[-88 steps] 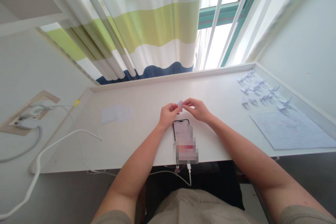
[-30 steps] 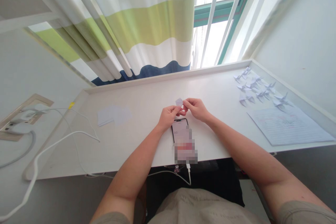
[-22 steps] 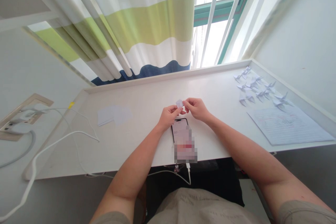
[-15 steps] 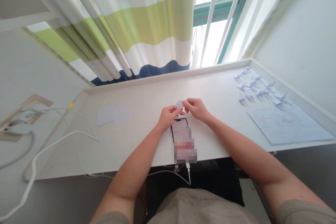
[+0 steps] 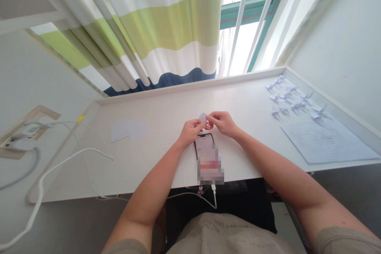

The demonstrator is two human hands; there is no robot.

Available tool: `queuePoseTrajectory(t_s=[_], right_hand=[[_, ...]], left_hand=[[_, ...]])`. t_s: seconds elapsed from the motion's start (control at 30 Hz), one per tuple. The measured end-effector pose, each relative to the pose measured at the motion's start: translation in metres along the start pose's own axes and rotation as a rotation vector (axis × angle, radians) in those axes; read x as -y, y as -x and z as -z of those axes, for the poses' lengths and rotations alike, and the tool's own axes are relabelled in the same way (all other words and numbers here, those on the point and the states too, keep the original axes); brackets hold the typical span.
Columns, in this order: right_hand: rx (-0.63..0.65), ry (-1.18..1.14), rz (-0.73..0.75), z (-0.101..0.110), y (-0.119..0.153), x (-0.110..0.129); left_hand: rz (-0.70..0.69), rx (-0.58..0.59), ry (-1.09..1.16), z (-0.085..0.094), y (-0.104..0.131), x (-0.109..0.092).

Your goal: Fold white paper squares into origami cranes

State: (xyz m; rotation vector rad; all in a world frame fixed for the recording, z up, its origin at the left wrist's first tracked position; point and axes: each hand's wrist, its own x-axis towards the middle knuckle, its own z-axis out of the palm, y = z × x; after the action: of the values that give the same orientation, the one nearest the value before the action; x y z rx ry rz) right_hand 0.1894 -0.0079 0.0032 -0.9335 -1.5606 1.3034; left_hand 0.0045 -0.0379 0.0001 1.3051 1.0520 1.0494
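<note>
Just beyond the phone [image 5: 204,146], your left hand [image 5: 190,130] and right hand [image 5: 222,124] pinch a small folded paper [image 5: 203,117], apparently mid-fold; a crease wants steady fingertips.

curtain [image 5: 175,24]: white, green, navy bands | window frame [image 5: 244,12]: teal | phone rim [image 5: 195,151]: black | shirt [image 5: 220,234]: grey-beige

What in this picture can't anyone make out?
- Phone: lower screen pixelated, head view.
- Written sheet: writing too small, head view.
- Small paper: lower part behind the left hand, head view.
- Thick white cable: cut off by the left edge, head view.
</note>
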Motion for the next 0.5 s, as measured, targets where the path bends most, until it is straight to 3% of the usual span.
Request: queuePoseTrajectory(t_s=[0.5], right_hand=[[0.056, 0.030, -0.010, -0.0017, 0.0002, 0.0015]], left_hand=[[0.006, -0.043, -0.006, -0.0020, -0.0005, 0.0027]])
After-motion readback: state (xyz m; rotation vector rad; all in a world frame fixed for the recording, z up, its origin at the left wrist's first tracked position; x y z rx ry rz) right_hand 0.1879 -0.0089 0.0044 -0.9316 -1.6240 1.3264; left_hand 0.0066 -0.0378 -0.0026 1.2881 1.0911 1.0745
